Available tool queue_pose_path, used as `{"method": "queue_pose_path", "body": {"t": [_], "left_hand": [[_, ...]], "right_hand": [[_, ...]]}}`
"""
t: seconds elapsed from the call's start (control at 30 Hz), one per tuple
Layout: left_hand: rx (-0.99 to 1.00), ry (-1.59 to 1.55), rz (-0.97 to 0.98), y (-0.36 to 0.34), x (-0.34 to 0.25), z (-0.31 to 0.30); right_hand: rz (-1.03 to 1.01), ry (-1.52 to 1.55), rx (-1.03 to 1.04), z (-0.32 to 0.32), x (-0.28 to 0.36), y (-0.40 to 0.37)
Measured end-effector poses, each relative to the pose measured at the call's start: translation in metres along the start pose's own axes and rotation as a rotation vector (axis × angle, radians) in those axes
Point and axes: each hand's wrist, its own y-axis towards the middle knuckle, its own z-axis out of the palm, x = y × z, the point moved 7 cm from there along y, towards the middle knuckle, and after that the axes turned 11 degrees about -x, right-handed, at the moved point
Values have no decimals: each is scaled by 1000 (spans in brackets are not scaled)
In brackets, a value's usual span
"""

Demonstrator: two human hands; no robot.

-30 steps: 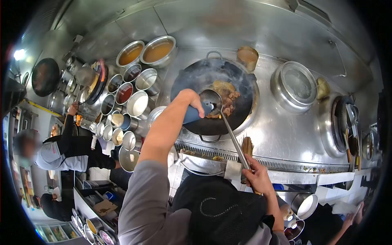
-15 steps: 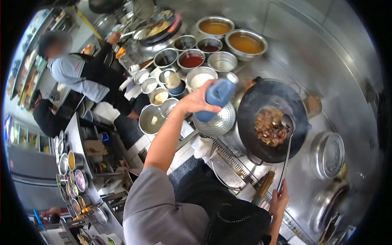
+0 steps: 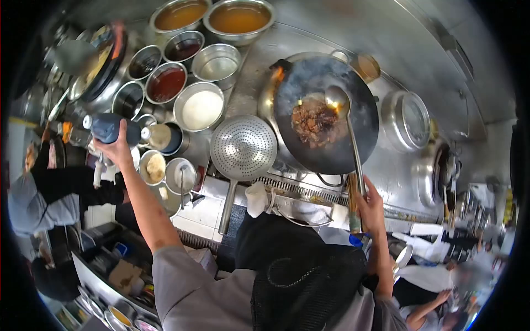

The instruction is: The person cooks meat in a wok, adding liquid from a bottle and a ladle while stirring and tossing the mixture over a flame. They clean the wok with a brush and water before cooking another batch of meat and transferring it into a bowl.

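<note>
— Where's the blue bottle [image 3: 109,128]?

— Lying sideways in the left hand [image 3: 119,147], out over the small cups at the left edge of the station, white cap pointing away from the wok. The fingers are wrapped fully round its body.

— And the other hand?

— The right hand [image 3: 370,206] is closed tight round the end of the ladle [image 3: 348,138] handle. The ladle's bowl rests inside the black wok [image 3: 353,143], touching a heap of brown meat [image 3: 312,119]. A flame [image 3: 279,74] licks the wok's far rim.

— What's beside the wok?

— A perforated strainer [image 3: 243,148] lies just to its left. Past that, a steel pot of white powder [image 3: 200,109], one of red sauce [image 3: 167,83], one of dark liquid [image 3: 184,47], and one whose contents I cannot tell [image 3: 216,60].

— Further out?

— Two big bowls of orange-brown broth [image 3: 238,15] at the back, and two small cups of pale paste [image 3: 153,167] near the bottle.
</note>
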Motion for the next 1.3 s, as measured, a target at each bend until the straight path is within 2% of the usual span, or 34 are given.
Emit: {"method": "queue_pose_path", "body": {"t": [0.03,0.07,0.13,0.17,0.2,0.27,0.3,0.33,0.37,0.43,0.5,0.53,0.57,0.6,0.63,0.67,0.7,0.73,0.77,0.83,0.87,0.9,0.93,0.97,1.03,1.07,1.13,1.17,1.2,1.3], "left_hand": [[33,14,-13,-1,16,10],[64,30,-25,-5,28,20],[149,-23,-68,-14,45,38],[202,-38,-84,-19,51,44],[197,72,-16,-21,73,49],[266,65,-28,-29,88,56],[320,63,-40,-36,96,58],[386,1,-33,-36,132,62],[481,-105,-210,-37,151,59],[294,-31,-40,-18,105,23],[126,-271,12,-38,-4,-7],[121,-205,144,-64,-64,-15],[229,-307,241,-100,-103,-15],[241,-374,-92,-153,-96,-11],[610,-214,102,-209,-145,-3],[690,-347,207,-267,-199,-3],[891,-493,285,-329,-231,2],[1098,-469,344,-381,-260,3],[1187,-561,342,-433,-267,5],[1213,-501,317,-494,-285,13],[1206,-493,326,-515,-283,18],[1211,-339,384,-537,-274,24],[1212,-184,439,-553,-268,28],[1201,-175,444,-559,-267,31],[1147,-95,505,-560,-261,34],[1109,-113,494,-559,-260,34],[1105,-114,502,-556,-260,34],[1110,-132,502,-555,-261,34],[1110,-127,492,-555,-258,35],[1111,-123,507,-549,-260,33]], "right_hand": [[-95,-191,-59,2,10,12],[-77,-193,-76,4,14,21],[-204,-309,-74,11,27,33],[-196,-311,-79,10,20,35],[-322,-343,-50,10,14,35],[-591,-419,-37,4,-3,28],[-582,-426,-40,-8,-19,24],[-601,-616,-43,-19,-33,17],[-614,-805,-44,-27,-46,10],[-642,-874,-101,-60,-34,-10],[-626,-1002,-132,-92,-15,-29],[-609,-1004,-148,-109,0,-37],[-596,-1006,-165,-124,19,-45],[-534,-991,-170,-141,38,-52],[-474,-974,-178,-156,56,-61],[-392,-952,-145,-170,66,-68],[-312,-927,-114,-183,70,-74],[-224,-860,-45,-192,63,-78],[-146,-835,6,-195,54,-77],[-180,-861,14,-187,17,-62],[-234,-719,16,-178,-15,-44],[-226,-620,40,-164,-45,-25],[-150,-342,47,-148,-82,-9],[-170,-174,43,-128,-109,2],[-187,-65,-31,-100,-115,10],[-124,-67,-60,-91,-109,13],[-164,11,-142,-68,-108,34],[-89,109,-104,-49,-118,48],[-140,62,-106,-43,-93,55],[5,151,162,-4,-100,81]]}}
